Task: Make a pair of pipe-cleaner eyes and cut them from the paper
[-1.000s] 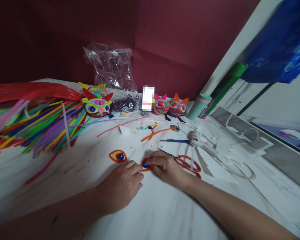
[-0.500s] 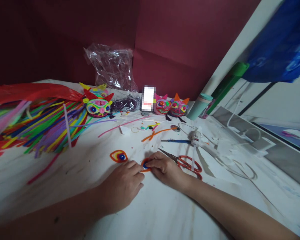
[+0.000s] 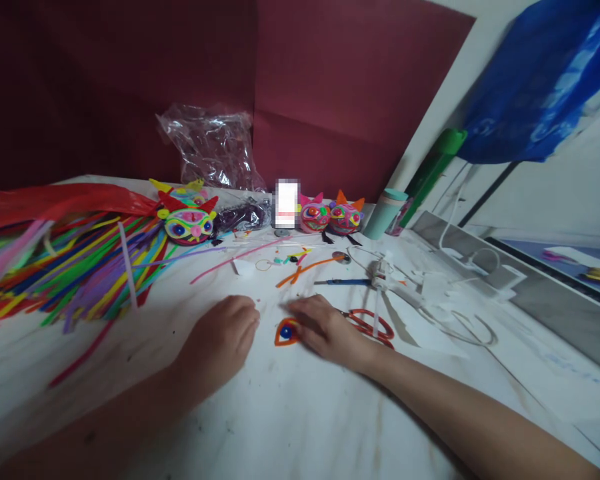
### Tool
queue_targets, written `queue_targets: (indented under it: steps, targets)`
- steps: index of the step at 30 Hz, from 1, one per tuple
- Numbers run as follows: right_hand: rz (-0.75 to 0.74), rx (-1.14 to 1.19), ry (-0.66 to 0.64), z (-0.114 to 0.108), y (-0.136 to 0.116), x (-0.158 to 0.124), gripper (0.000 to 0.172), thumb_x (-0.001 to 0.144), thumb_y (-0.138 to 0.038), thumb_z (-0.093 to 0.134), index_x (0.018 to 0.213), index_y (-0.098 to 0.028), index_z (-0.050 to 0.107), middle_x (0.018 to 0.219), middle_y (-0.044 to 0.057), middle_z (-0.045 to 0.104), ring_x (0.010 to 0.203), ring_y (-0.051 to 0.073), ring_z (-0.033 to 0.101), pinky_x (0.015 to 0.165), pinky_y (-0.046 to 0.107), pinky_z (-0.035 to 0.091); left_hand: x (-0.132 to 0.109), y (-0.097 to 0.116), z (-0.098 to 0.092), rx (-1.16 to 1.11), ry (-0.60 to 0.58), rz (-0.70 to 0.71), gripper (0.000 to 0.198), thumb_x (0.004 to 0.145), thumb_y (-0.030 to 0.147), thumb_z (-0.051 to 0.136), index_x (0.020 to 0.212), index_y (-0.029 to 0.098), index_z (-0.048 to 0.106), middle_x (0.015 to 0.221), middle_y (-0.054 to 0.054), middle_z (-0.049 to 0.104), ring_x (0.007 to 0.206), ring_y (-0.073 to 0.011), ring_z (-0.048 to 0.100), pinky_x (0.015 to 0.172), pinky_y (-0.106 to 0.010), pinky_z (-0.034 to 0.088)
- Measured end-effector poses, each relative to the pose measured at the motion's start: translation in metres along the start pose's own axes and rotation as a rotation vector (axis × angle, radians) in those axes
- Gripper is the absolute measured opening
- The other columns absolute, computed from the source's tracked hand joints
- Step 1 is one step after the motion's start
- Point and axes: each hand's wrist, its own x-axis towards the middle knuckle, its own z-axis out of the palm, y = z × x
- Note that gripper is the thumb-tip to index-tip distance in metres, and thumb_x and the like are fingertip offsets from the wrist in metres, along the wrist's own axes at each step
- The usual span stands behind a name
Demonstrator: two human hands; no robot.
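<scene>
My left hand [image 3: 223,337] rests on the table with its fingers curled and pointing away from me. Whatever it may hold is hidden, and the second eye-shaped piece is out of sight around it. To its right lies an eye-shaped piece [image 3: 286,331] with an orange pipe-cleaner outline and a blue centre. My right hand [image 3: 327,330] is over the right end of this piece, its index finger stretched out above and apart from the lower fingers, which touch or nearly touch the edge. Red-handled scissors [image 3: 373,322] are partly covered behind my right hand.
Colourful pipe cleaners [image 3: 93,267] spread across the left. Decorated animal heads [image 3: 190,223] stand at the back, near a bright blurred rectangle [image 3: 287,203]. A glue gun [image 3: 380,273], a blue-handled tool [image 3: 347,282] and cables lie right; a green cylinder [image 3: 386,213] stands behind.
My left hand has moved left, off the near eye piece and over where the other lay. My right hand has loosened, its index finger lifting away and uncovering more of the blue-centred piece.
</scene>
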Motion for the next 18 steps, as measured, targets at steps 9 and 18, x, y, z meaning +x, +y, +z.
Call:
queue_targets:
  steps: [9, 18]
  targets:
    - [0.051, -0.011, -0.103, 0.000, -0.005, 0.000, 0.046, 0.068, -0.012, 0.066, 0.112, -0.015, 0.056, 0.105, 0.011, 0.059, 0.100, 0.024, 0.054, 0.089, 0.040, 0.044, 0.015, -0.044, -0.023, -0.018, -0.425, -0.315, 0.046, 0.063, 0.028, 0.064, 0.108, 0.016, 0.061, 0.114, -0.010, 0.065, 0.107, -0.0285, 0.057, 0.093, -0.038, 0.042]
    - [0.377, 0.517, 0.112, 0.006, 0.016, 0.010, 0.026, 0.066, -0.018, 0.067, 0.090, -0.017, 0.059, 0.075, -0.002, 0.053, 0.066, 0.011, 0.048, 0.064, 0.028, 0.044, 0.010, -0.036, -0.015, -0.376, -0.303, -0.476, 0.012, 0.052, 0.018, 0.064, 0.061, 0.019, 0.056, 0.070, 0.002, 0.054, 0.075, -0.0194, 0.054, 0.067, -0.028, 0.039]
